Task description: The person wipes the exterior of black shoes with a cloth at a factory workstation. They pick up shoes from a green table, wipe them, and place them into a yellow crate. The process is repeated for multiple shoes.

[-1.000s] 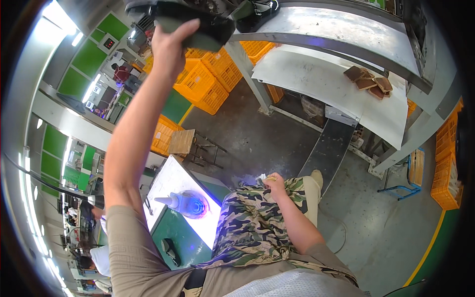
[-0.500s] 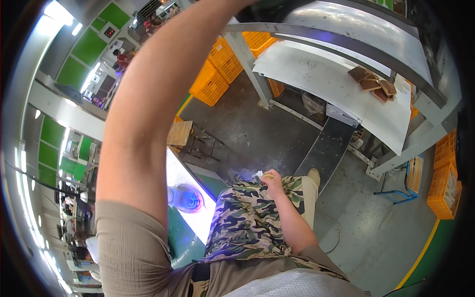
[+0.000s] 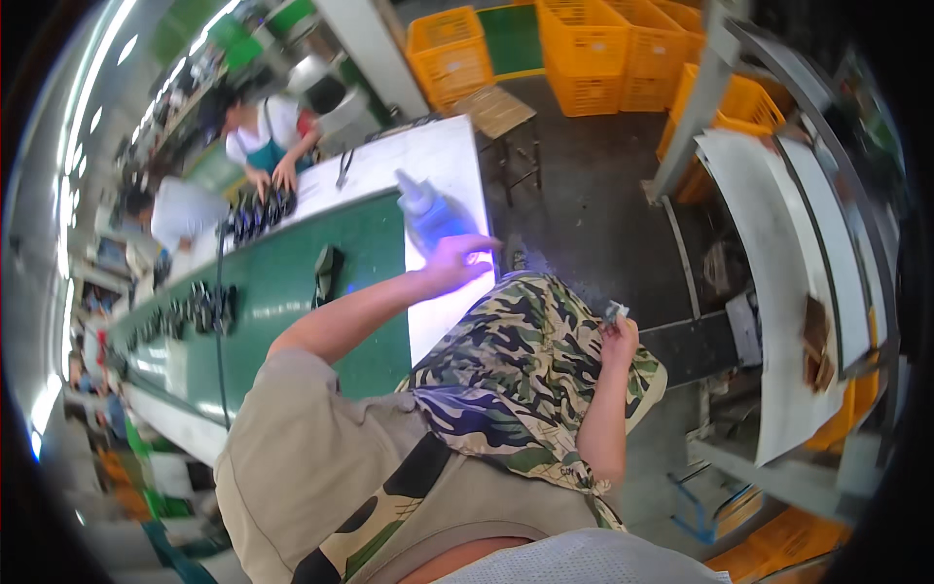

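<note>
Two bare hands: the left hand [image 3: 455, 265] is over the near end of the counter [image 3: 429, 334]; the right hand [image 3: 620, 341] is in front of the camouflage apron [image 3: 511, 355].
Left fingers: released, loosely bent, with a gap between thumb and forefinger and nothing visible in the grasp.
Right fingers: closed around a small whitish scrap [image 3: 615, 310], which sticks out past the fingertips; its material is too small to tell.
Blue-lit bottle: the bottle [image 3: 428, 208], with a pointed pale top, stands on the white part of the counter; the left hand covers part of its lower end, and whether they touch I cannot tell.
Green surface: a single dark shoe [image 3: 326, 273] lies on the green strip [image 3: 292, 336], left of the bottle; a row of dark shoes [image 3: 185, 311] runs farther left.
Far edge: a co-worker [image 3: 263, 139] in a teal apron has both hands at a dark cluster of shoes [image 3: 261, 216]; a slim dark tool [image 3: 344, 168] lies nearby.
Beyond the counter: a wooden stool [image 3: 497, 111] and orange crates [image 3: 584, 44].
Right side: brown pieces [image 3: 815, 346] rest on a white sheet [image 3: 754, 253].
</note>
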{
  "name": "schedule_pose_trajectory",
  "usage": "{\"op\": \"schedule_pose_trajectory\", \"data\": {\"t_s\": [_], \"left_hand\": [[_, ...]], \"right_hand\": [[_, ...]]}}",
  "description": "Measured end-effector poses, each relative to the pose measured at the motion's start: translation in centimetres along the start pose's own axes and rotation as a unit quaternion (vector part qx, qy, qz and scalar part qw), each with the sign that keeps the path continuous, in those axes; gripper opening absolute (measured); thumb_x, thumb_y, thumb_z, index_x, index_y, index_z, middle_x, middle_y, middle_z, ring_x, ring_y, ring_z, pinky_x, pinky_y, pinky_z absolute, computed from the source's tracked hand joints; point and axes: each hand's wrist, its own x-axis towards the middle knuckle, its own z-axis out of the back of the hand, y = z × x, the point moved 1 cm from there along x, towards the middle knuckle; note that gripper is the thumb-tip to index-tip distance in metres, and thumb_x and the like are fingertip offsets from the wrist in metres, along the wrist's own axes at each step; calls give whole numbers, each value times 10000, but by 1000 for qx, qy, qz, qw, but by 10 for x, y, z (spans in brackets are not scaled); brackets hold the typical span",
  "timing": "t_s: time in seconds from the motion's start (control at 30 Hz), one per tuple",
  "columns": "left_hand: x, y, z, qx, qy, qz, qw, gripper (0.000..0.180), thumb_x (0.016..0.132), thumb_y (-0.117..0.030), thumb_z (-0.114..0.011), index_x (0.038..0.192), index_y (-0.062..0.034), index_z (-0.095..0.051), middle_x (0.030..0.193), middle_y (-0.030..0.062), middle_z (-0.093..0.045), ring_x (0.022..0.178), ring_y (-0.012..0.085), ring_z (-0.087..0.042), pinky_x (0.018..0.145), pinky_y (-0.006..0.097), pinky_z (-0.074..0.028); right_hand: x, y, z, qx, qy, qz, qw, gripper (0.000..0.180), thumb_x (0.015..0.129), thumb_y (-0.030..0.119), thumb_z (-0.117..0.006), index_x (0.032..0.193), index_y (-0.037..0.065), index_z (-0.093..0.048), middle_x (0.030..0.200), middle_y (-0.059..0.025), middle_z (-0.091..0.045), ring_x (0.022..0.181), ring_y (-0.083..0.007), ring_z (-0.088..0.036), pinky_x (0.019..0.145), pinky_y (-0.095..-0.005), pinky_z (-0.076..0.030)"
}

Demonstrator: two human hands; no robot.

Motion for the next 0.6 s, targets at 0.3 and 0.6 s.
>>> {"op": "schedule_pose_trajectory", "data": {"t_s": [0.3,0.6], "left_hand": [[-303,313,71,157,-191,581,775,704,633,-390,-843,1190,-11,-640,1178,197,-673,1110,331,-643,961,401,-505],[-277,349,141,112,-244,604,751,930,592,-325,-873,1390,-58,-476,1331,189,-565,1227,335,-559,1029,423,-468]], "right_hand": [[-9,13,-8,-98,-28,-96,990,88,911,179,-643,929,100,-610,895,-60,-659,880,-239,-642,790,-437,-486],[-16,32,-74,-163,-14,-59,985,97,884,163,-660,893,120,-573,893,-91,-658,841,-262,-648,738,-449,-521]]}}
